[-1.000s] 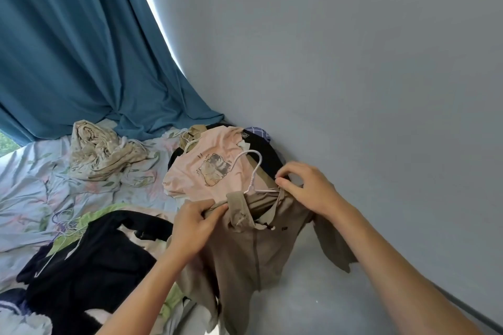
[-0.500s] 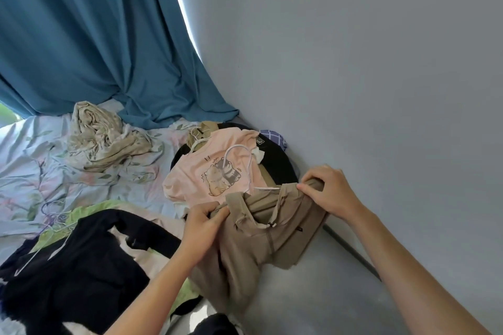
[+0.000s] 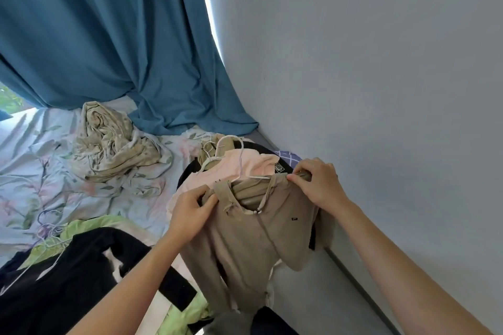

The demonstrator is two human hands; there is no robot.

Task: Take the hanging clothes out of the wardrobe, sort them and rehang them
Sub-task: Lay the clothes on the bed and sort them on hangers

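On my far left a black top (image 3: 54,280) is lying on the bed (image 3: 32,171), with a crumpled beige sheet (image 3: 114,149) behind it below the blue curtain (image 3: 109,49). My left hand (image 3: 190,215) is pinching the left shoulder of the khaki hoodie (image 3: 258,239), fingers curled tight on the cloth. The hoodie is hanging in front of me between both hands, above a pile where a pink shirt (image 3: 245,166) is lying near the wall (image 3: 381,89). A white hanger (image 3: 246,171) is sticking out of the hoodie's neck, its hook lying over the pink shirt. My right hand (image 3: 318,185) is gripping the right shoulder, thumb and fingers clamped on the fabric. I judge I am seating the hoodie on its hanger, so this is the rehanging step. Next I am probably needing to square both shoulders over the hanger, then take the hook and carry it to the wardrobe, which is out of sight.
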